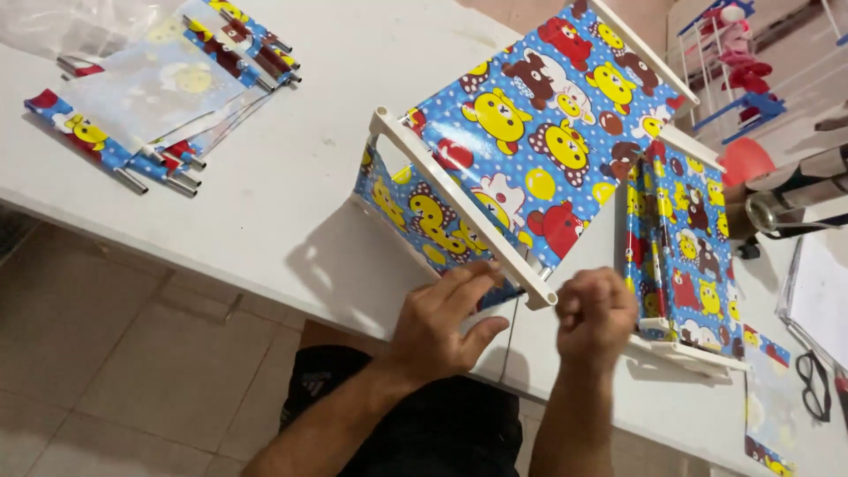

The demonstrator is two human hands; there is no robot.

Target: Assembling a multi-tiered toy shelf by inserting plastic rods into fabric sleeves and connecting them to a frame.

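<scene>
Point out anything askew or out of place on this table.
The cartoon-print rack lies tipped on its side instead of standing, with the left hand and right hand at its near corner. Spare panels and metal tubes lie in a loose pile far left.

A person's left hand point(442, 322) lies flat, fingers point(466, 281) pressing the lower cartoon-print panel of a small fabric shelf rack point(530, 132) on a white table point(291, 194). Just beside those fingers, the right hand point(594, 314) is fisted at the rack's white plastic corner point(541, 296).
</scene>
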